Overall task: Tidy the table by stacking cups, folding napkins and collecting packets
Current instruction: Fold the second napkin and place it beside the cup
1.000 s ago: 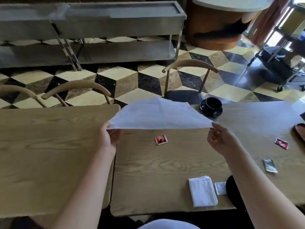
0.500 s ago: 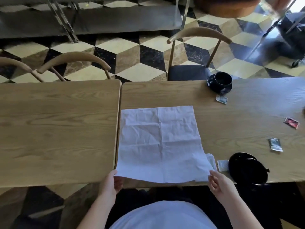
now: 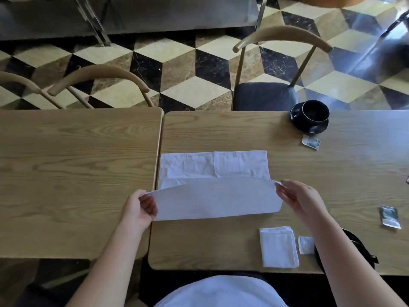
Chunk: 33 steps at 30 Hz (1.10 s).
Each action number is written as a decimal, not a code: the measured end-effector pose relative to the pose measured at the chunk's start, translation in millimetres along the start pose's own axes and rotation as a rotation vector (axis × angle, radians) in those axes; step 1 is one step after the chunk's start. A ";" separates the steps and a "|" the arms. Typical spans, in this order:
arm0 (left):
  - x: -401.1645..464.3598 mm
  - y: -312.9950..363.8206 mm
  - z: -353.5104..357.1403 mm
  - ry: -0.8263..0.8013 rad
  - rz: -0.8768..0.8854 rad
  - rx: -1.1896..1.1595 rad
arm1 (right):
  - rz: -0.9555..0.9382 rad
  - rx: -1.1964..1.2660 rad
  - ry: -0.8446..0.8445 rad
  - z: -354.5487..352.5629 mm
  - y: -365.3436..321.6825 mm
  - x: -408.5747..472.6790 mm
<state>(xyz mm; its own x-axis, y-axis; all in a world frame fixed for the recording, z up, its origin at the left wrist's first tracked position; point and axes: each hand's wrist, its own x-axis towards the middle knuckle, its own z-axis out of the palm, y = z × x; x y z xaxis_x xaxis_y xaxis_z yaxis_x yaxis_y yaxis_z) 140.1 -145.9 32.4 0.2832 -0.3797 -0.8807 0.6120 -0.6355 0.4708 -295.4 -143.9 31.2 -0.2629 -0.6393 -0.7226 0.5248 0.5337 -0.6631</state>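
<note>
Both hands pinch the near corners of the white napkin (image 3: pixel 213 173): the left hand (image 3: pixel 138 208) has thumb and fingers closed on the left corner, and the right hand (image 3: pixel 298 198) nips the right corner between thumb and fingertips. The near half of the cloth is lifted and curls over toward the far half, which lies flat on the right-hand wooden table (image 3: pixel 221 131), its left edge along the seam with the left table (image 3: pixel 77 162).

Near the front edge, right of centre, lies a folded napkin (image 3: pixel 278 247), with a small white packet (image 3: pixel 306 244) just beside it. Behind the right forearm a black cup (image 3: pixel 363 251) is mostly hidden. Another grey packet (image 3: pixel 389 217) lies farther right. At the far edge a black cup on a saucer (image 3: pixel 312 116) stands, with a grey packet (image 3: pixel 311 142) near it. Wooden chairs (image 3: pixel 281 36) stand beyond, on a checkered floor (image 3: pixel 188 69).

Half a second ago the napkin lay spread flat, held by its near corners at the table edge; now that near edge is raised and carried forward over the cloth.
</note>
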 end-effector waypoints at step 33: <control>103.9 55.4 120.1 0.199 -0.031 0.062 | 0.211 -0.178 0.118 87.6 -35.3 132.1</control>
<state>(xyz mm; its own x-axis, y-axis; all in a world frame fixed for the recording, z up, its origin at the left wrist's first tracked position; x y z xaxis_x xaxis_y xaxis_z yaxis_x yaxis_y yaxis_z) 114.7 -301.3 -26.7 0.4092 -0.2225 -0.8849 0.5782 -0.6870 0.4401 -277.8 -295.7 -23.7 -0.2611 -0.4409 -0.8587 0.4301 0.7433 -0.5124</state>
